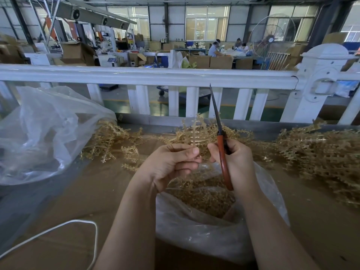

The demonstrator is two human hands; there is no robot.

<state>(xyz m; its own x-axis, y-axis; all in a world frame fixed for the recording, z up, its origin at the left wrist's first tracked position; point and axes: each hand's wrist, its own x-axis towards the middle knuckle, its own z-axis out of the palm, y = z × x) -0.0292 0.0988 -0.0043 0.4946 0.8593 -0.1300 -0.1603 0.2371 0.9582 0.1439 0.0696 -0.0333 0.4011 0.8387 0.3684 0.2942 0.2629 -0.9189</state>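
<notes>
The left grip [171, 162] curls round a tan sprig [194, 131], pinching its stem. Just right of it, the right grip [231, 158] wraps round scissors [221, 142], blades pointing up. A bag [204, 236] lies below both on the desk [78, 191].

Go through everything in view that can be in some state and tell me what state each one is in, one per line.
Red-handled steel scissors: blades together, pointing up, gripped by right hand.
Tan branched plastic sprig: upright, pinched by left hand.
Clear plastic bag under the hands: mouth open, holding tan pieces.
Crumpled clear plastic bag at left: slumped on the table.
Tan sprig heap at right: loose, tangled.
White cord: slack.
</notes>
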